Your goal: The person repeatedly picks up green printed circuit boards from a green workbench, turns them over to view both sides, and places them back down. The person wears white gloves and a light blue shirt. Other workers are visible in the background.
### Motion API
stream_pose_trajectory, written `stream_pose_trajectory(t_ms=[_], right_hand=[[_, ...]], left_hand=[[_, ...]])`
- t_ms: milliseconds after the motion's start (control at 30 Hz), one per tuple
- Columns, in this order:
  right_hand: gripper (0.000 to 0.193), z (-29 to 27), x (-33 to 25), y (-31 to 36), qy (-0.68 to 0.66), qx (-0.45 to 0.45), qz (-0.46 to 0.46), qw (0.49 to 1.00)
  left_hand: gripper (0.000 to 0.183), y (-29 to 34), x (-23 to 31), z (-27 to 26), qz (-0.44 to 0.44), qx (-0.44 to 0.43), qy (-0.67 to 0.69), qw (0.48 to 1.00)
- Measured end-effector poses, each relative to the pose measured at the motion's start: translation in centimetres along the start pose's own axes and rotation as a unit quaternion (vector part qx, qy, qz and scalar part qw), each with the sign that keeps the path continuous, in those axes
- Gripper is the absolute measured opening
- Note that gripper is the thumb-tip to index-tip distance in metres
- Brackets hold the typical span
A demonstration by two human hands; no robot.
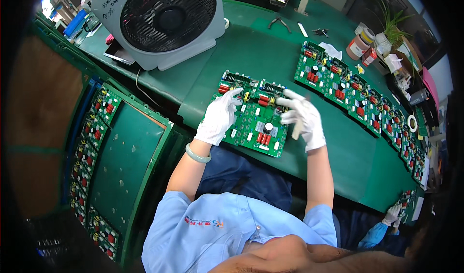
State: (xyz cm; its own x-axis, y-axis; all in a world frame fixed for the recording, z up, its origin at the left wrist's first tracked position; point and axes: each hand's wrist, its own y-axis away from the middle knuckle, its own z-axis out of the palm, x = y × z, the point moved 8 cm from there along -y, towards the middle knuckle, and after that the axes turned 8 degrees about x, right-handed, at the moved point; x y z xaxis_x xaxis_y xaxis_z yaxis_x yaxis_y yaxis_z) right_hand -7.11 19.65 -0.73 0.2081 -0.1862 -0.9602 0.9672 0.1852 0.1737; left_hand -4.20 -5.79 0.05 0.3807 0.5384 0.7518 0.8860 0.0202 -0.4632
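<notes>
Two green circuit boards (263, 116), joined side by side or lying edge to edge, rest on the green table before me. Red, yellow and white parts and a round white-topped capacitor (268, 127) stand on them. My left hand (217, 118), in a white glove, lies over the left edge, its fingers stretched toward the red and yellow parts. Across from it, my gloved right hand (305, 120) hovers at the right edge with fingers spread. Nothing shows in either hand, though the undersides of the fingers are partly hidden.
A grey box fan (169, 16) stands at the far left. A green rack (145, 152) at left holds more boards (89, 166). To the right runs a row of populated boards (350, 87). Pliers (279, 24), jars (360, 44) and a plant (391, 24) lie beyond. Another person's gloved hands (392, 215) work at lower right.
</notes>
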Motion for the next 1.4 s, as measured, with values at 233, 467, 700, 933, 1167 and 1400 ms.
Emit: stream_pose_trajectory(t_ms=[233, 467, 700, 933, 1167, 1400], right_hand=[[0.042, -7.5, 4.4, 1.0, 0.015, 0.191, 0.019, 0.981], [0.041, -6.6, 4.6, 0.9, -0.036, 0.175, 0.010, 0.984], [0.040, -7.4, 3.6, 1.3, -0.046, 0.194, -0.033, 0.979], [0.040, -7.7, 3.2, 1.6, -0.063, 0.189, -0.055, 0.978], [0.039, -8.0, 3.2, 1.7, -0.066, 0.197, -0.059, 0.976], [0.038, -8.7, 3.2, 1.5, -0.075, 0.220, -0.066, 0.970]], left_hand=[[0.044, -1.3, 1.9, 0.9, 0.038, -0.002, -0.125, 0.991], [0.048, -1.4, 3.3, 0.6, 0.023, 0.039, -0.203, 0.978], [0.080, -1.2, 7.6, 4.4, 0.014, 0.048, -0.246, 0.968], [0.063, 0.0, 8.1, 6.8, 0.057, 0.036, -0.340, 0.938], [0.023, -0.7, 8.3, 6.2, 0.136, 0.083, -0.246, 0.956], [0.021, -0.3, 8.1, 5.8, 0.143, 0.103, -0.183, 0.967]])
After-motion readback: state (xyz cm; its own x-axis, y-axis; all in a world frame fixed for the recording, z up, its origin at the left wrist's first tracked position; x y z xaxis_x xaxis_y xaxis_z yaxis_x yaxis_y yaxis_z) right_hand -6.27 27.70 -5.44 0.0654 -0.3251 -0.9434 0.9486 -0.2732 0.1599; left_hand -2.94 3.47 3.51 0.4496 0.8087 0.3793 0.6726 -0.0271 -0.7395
